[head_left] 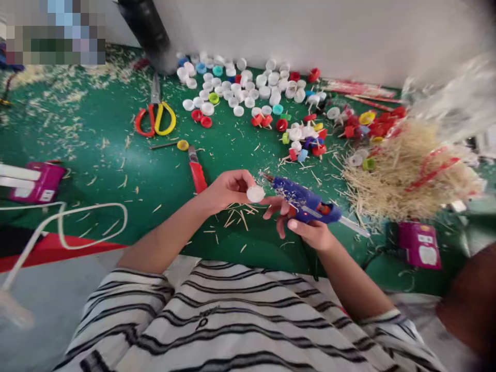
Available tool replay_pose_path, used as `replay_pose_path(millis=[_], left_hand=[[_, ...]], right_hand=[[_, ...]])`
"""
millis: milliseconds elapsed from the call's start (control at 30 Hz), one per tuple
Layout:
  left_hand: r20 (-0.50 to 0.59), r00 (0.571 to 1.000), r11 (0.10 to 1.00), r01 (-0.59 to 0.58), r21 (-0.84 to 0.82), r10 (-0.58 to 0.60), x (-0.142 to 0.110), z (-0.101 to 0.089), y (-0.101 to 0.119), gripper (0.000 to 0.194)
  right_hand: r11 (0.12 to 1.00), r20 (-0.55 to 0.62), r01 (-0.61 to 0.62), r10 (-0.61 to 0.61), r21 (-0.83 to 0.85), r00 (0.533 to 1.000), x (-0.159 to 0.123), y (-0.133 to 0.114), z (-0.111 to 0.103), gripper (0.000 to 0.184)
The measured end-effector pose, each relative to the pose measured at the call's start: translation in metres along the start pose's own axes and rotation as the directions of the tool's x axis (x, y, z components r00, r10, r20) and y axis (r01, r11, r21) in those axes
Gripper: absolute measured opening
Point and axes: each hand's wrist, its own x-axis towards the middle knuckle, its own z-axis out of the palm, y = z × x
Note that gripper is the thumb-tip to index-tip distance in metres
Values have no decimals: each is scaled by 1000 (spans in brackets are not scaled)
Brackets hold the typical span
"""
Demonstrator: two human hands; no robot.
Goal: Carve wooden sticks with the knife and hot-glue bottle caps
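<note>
My left hand (235, 187) pinches a white bottle cap (256, 194) between thumb and fingers, above the green table. Just right of it, a blue hot glue gun (302, 194) points its tip toward the cap, with the tip slightly above and apart from it. My right hand (310, 230) is closed around the glue gun near its trigger; the handle is mostly hidden. A glue stick (354, 226) sticks out of the gun's rear. Thin wooden sticks (242, 214) lie on the table below my left hand.
Many loose bottle caps (248, 93) spread along the back. Caps with sticks (304, 139) lie right of centre, near a heap of wooden sticks (418, 181). Scissors (155, 116) and a red-handled knife (197, 170) lie left. A white cable (93, 206) loops at the left edge.
</note>
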Motion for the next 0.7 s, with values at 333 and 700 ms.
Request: replay_pose_path(millis=[333,700], left_hand=[[-15,1000,1000,-10,-23,9,-2,2,3,33],[-34,999,998,-9,-64,7,-2,-1,5,33]], right_hand=[[997,-31,35,-37,-68,999,-4,1,-10,20],[962,45,92,-83,-256,996,-11,-1,-22,18]])
